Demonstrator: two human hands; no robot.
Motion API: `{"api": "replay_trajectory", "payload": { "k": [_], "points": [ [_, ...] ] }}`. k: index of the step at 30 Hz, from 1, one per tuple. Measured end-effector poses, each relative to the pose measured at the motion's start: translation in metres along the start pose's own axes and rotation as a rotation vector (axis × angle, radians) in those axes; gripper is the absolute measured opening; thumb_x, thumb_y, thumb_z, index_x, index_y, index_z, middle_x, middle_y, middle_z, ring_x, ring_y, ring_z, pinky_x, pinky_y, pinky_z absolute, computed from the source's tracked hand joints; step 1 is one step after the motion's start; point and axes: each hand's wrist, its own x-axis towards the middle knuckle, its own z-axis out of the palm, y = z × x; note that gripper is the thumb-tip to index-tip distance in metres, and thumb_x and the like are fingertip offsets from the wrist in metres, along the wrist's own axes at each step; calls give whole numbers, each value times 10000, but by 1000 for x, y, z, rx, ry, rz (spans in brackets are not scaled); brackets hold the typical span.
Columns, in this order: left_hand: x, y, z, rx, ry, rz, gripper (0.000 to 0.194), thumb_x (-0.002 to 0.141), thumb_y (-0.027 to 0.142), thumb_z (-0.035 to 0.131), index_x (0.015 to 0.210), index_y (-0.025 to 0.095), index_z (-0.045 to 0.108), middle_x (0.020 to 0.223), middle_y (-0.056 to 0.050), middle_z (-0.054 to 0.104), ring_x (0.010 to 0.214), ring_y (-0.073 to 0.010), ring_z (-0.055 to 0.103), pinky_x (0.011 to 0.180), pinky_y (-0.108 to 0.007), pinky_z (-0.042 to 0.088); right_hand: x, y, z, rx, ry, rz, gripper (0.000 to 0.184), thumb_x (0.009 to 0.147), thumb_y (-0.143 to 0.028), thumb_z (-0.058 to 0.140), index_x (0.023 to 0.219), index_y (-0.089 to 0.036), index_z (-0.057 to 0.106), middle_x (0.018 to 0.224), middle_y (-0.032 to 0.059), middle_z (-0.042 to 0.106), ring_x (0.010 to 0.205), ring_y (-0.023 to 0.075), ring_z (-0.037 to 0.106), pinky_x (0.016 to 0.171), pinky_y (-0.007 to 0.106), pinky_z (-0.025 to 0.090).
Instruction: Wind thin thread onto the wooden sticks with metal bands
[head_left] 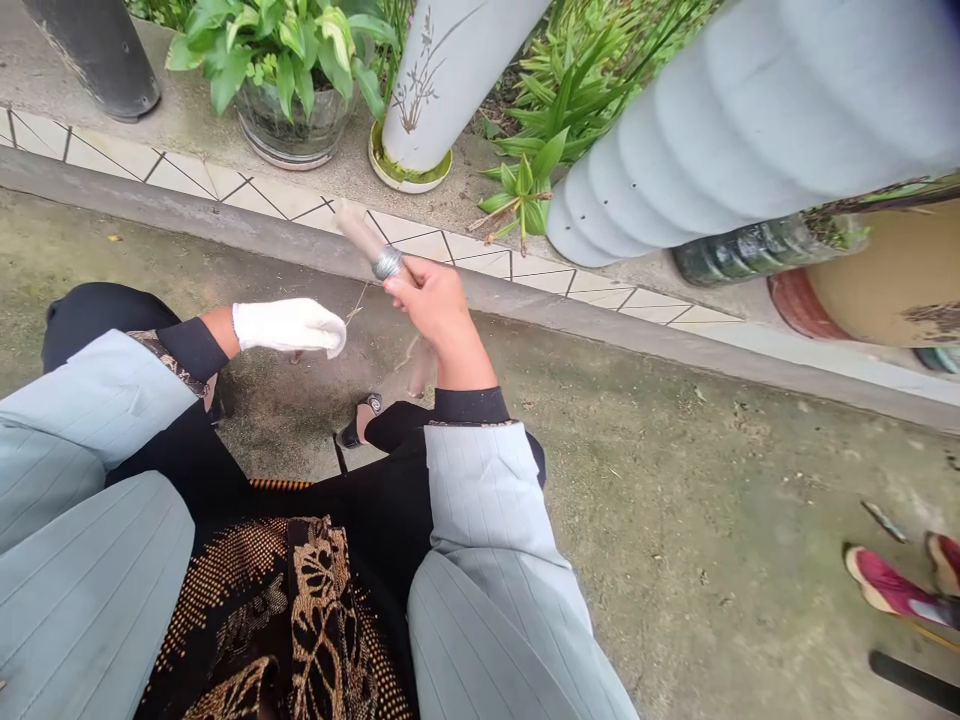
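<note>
My right hand (431,300) is bare and closed around a tool with a light wooden handle and a metal ferrule (375,248); the handle end points up and left, and a blurred part hangs below the hand. My left hand (289,326) wears a white glove and points right, its fingers pressed together just left of the tool. A thin strand runs between the gloved fingertips and the tool. Whether the glove pinches the strand I cannot make out. Both arms wear pale blue striped sleeves over black cuffs.
I sit over a concrete floor with a black shoe (358,422) below my hands. A tiled kerb (225,185) runs behind, with a glass-potted plant (289,110), white vases (442,80), a ribbed grey pot (712,130). Another person's pink shoes (892,585) stand at the lower right.
</note>
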Motion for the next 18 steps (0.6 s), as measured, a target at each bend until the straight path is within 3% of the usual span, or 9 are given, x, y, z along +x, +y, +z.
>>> {"api": "replay_trajectory", "payload": {
  "k": [3, 6, 9, 11, 14, 18],
  "points": [
    [-1, 4, -1, 123, -52, 14, 219, 877, 306, 508, 814, 182, 678, 708, 0, 638, 574, -100, 531, 552, -203, 375, -3, -3, 7, -405, -115, 82, 224, 867, -315, 588, 996, -163, 691, 849, 80, 662, 777, 189, 555, 656, 288, 353],
    [-3, 7, -7, 226, -31, 32, 229, 866, 292, 496, 783, 172, 673, 692, 3, 630, 586, -104, 514, 574, -209, 368, -8, -6, 10, -596, -413, 56, 168, 817, -246, 622, 928, -163, 716, 826, 77, 664, 749, 175, 535, 626, 286, 299],
    [-5, 8, -15, 298, 33, 30, 237, 850, 291, 487, 750, 160, 658, 673, 8, 610, 597, -106, 497, 601, -214, 368, -12, -7, 8, -468, -811, 1, 173, 781, -232, 630, 904, -184, 741, 727, 16, 631, 658, 131, 491, 596, 268, 287],
    [-6, 8, -20, 315, 95, 19, 227, 828, 278, 487, 728, 154, 648, 672, 12, 605, 617, -108, 503, 630, -212, 378, -13, -8, 5, -279, -955, -29, 233, 779, -253, 621, 970, -211, 748, 703, -19, 616, 631, 112, 481, 594, 252, 303],
    [-8, 8, -24, 276, 206, -8, 206, 800, 262, 489, 725, 152, 646, 691, 14, 615, 654, -113, 534, 672, -213, 399, -13, -10, 0, -49, -969, -57, 310, 777, -294, 623, 1056, -221, 738, 711, -38, 620, 630, 100, 498, 610, 240, 335],
    [-10, 8, -26, 178, 274, -35, 181, 784, 253, 496, 736, 157, 642, 706, 15, 630, 656, -114, 561, 660, -216, 413, -12, -13, -3, 78, -973, -72, 352, 757, -341, 655, 1067, -192, 733, 705, -40, 617, 619, 90, 501, 606, 232, 359]
  ]
}}
